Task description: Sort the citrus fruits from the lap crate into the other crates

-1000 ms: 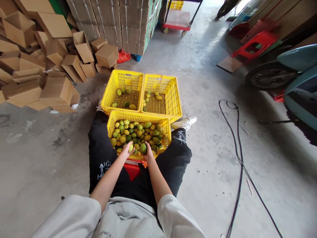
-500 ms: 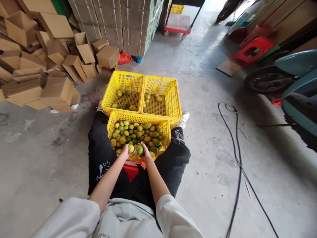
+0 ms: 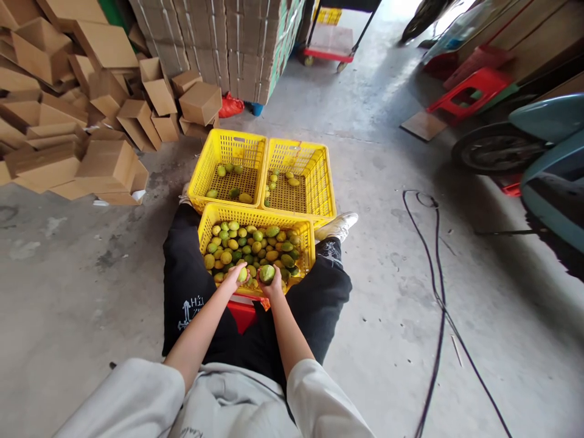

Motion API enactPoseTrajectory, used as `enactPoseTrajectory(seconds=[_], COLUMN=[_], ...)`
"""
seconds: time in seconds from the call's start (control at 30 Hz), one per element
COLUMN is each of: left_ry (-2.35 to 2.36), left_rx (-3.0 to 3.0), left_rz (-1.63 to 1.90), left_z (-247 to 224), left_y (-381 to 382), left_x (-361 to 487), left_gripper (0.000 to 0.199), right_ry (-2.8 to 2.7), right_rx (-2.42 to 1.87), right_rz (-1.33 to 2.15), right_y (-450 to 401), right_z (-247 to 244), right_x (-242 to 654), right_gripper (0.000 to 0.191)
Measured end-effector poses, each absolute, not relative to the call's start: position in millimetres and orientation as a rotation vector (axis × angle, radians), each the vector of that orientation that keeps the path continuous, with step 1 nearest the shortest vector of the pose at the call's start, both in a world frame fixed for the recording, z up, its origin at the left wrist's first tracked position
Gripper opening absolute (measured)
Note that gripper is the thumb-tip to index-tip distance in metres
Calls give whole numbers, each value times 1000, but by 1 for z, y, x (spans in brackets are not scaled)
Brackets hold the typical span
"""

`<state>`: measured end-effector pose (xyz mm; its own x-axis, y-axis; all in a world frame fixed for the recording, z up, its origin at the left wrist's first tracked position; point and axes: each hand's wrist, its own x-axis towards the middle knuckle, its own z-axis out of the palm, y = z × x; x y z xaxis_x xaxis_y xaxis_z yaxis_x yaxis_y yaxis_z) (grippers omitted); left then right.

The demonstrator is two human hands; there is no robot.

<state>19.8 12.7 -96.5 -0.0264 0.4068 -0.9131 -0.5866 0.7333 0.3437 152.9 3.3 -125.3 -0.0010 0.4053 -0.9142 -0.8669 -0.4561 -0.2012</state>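
Observation:
My left hand (image 3: 234, 277) is closed around a yellow-green lemon (image 3: 243, 275), over the near edge of the front yellow crate (image 3: 311, 243). Beside it, my right hand (image 3: 275, 286) grips a greener lemon (image 3: 267, 274) with a pale patch on top. The hands are a little apart, both low over the fruit. Many loose lemons (image 3: 235, 243), from yellow to dark green, cover the bottom of this crate. Behind it, the left crate (image 3: 201, 164) and the right crate (image 3: 326, 176) each hold several lemons on their slatted floors.
Loose cardboard boxes (image 3: 109, 164) are heaped at the left, by a tall strapped carton stack (image 3: 223, 42). A red-based trolley (image 3: 328, 52) stands at the back. To the right are a black cable (image 3: 440, 274), a red stool (image 3: 479, 91) and a teal scooter (image 3: 556, 170).
My right hand has shifted slightly right, away from the left, and its lemon is turned to show a paler side. My right foot has swung outward.

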Motion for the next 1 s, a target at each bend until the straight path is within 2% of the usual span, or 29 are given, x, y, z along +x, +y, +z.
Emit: enactPoseTrajectory(seconds=[0.2, 0.37, 0.5, 0.73, 0.83, 1.0], left_ry=[1438, 1374, 1332, 1330, 1331, 1337], left_rx=[-200, -298, -368, -444, -460, -447], left_rz=[810, 779, 762, 790, 811, 868], left_z=[-98, -100, -101, -107, -108, -106], left_y=[13, 17, 17, 18, 18, 17], left_x=[20, 15, 15, 16, 15, 12], left_gripper=[20, 23, 27, 20, 19, 20], right_ry=[482, 448, 472, 594, 557, 179], right_rx=[-1269, -1240, -1257, -1326, -1240, -884], right_rz=[1569, 1662, 1705, 1600, 1594, 1708], right_y=[5, 4, 3, 6, 36, 119], right_z=[-126, -127, -128, -123, -102, -31], right_x=[148, 148, 150, 154, 143, 118], right_gripper=[18, 9, 13, 18, 19, 24])
